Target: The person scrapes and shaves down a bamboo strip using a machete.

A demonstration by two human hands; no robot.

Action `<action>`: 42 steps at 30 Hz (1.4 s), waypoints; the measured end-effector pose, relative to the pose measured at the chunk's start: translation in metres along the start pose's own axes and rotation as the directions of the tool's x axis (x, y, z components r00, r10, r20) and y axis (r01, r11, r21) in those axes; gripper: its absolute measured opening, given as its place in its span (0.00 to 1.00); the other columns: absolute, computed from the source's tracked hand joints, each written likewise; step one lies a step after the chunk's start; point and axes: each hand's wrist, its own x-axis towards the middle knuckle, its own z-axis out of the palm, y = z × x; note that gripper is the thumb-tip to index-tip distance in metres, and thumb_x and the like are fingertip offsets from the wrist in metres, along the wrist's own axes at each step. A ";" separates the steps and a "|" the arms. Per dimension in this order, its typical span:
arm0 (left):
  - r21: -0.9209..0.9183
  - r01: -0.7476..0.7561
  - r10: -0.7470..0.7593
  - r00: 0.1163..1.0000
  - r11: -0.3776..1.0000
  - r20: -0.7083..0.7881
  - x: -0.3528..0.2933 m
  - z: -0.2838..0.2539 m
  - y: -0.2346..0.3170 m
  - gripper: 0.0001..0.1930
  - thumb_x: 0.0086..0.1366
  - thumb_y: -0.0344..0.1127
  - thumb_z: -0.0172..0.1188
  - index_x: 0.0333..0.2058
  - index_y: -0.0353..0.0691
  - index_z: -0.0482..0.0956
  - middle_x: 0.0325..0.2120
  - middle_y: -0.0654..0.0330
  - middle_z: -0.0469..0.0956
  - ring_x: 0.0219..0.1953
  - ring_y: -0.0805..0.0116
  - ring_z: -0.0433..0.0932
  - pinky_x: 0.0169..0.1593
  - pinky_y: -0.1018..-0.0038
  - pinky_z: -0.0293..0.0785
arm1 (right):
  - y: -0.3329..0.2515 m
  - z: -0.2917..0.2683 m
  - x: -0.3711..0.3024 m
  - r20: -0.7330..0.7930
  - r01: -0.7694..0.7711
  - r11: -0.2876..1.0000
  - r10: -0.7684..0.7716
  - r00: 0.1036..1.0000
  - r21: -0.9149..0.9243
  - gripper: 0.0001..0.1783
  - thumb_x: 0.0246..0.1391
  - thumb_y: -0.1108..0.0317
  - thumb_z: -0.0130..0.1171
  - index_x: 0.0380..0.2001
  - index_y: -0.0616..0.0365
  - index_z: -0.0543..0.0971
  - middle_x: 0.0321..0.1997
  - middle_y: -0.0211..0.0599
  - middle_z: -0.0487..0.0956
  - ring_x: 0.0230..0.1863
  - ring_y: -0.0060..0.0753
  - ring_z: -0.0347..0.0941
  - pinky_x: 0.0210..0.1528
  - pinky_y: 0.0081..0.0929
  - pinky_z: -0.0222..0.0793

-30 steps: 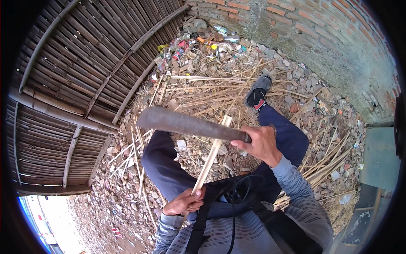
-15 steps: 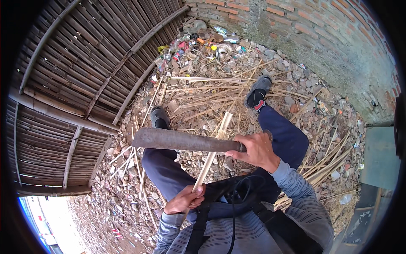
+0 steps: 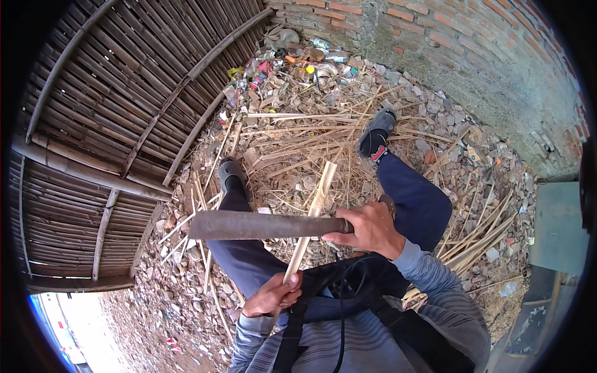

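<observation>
My left hand (image 3: 272,294) is closed round the lower end of a pale bamboo strip (image 3: 319,193), which slants up and away between my legs. In my right hand (image 3: 371,229) is the dark handle of a machete (image 3: 261,225). Its long, broad blade points left and lies across the strip, hiding a short stretch of it. Whether the edge bites into the strip, I cannot tell. The blade's blunt tip is above my left thigh.
Cut bamboo strips (image 3: 298,132) are strewn over the stony ground beyond my feet. Another bundle of strips (image 3: 482,239) lies at my right. A bamboo slat wall (image 3: 143,81) rises on the left, a brick wall (image 3: 472,68) at the far right. Litter (image 3: 311,68) is heaped in the far corner.
My right hand has brought the machete slightly nearer to me and a little left along the bamboo strip. My left hand keeps its hold with hardly any movement.
</observation>
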 end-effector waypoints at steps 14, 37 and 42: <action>0.138 -0.209 0.214 0.977 0.968 -0.017 0.000 0.006 0.011 0.24 0.82 0.60 0.40 0.44 0.42 0.65 0.19 0.71 0.58 0.18 0.83 0.55 0.20 0.80 0.50 | -0.001 0.002 -0.007 0.048 -0.070 0.996 0.068 0.997 0.047 0.36 0.59 0.28 0.61 0.34 0.55 0.85 0.16 0.35 0.78 0.17 0.43 0.78 0.21 0.41 0.70; 0.167 -0.198 0.234 0.943 0.966 -0.235 -0.002 -0.010 0.015 0.21 0.83 0.51 0.48 0.34 0.41 0.69 0.16 0.71 0.60 0.16 0.80 0.56 0.19 0.77 0.52 | -0.013 -0.012 -0.004 0.031 0.007 1.000 -0.008 0.999 0.030 0.36 0.57 0.28 0.63 0.30 0.56 0.83 0.20 0.36 0.82 0.17 0.41 0.79 0.20 0.37 0.73; 0.208 -0.301 0.345 0.912 0.931 -0.221 0.003 -0.005 0.014 0.23 0.83 0.52 0.47 0.29 0.43 0.68 0.16 0.71 0.60 0.17 0.81 0.55 0.21 0.78 0.53 | -0.010 -0.015 0.001 -0.041 0.057 0.998 -0.057 0.998 -0.008 0.37 0.56 0.27 0.63 0.32 0.56 0.85 0.18 0.35 0.82 0.16 0.40 0.79 0.20 0.37 0.72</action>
